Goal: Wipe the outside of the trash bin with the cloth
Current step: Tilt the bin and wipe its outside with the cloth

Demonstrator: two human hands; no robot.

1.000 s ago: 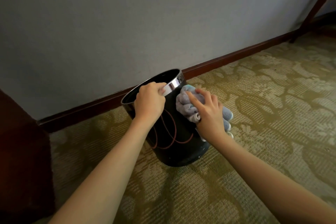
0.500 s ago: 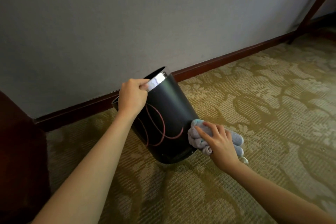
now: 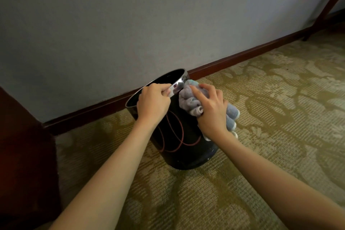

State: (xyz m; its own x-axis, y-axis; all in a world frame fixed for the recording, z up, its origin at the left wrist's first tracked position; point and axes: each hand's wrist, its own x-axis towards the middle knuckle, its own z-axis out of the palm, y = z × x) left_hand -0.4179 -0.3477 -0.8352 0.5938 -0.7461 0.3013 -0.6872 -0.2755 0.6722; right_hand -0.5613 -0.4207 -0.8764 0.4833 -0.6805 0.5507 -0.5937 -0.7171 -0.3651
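Looking like a carpeted room of a hotel or a home. Olive-gold patterned carpet (image 3: pixel 261 99) spreading across the floor, meeting a plain grey wall (image 3: pixel 130 15) along a dark reddish wooden baseboard (image 3: pixel 233 58). Small black trash bin (image 3: pixel 179 147) with a chrome rim standing on the carpet near that baseboard. Dark wooden furniture (image 3: pixel 24 155) sitting left of the bin, a slanting wooden leg (image 3: pixel 328 3) showing far to its right.

Patterned olive carpet (image 3: pixel 261 99), black trash bin (image 3: pixel 186 151) standing on it, tilted
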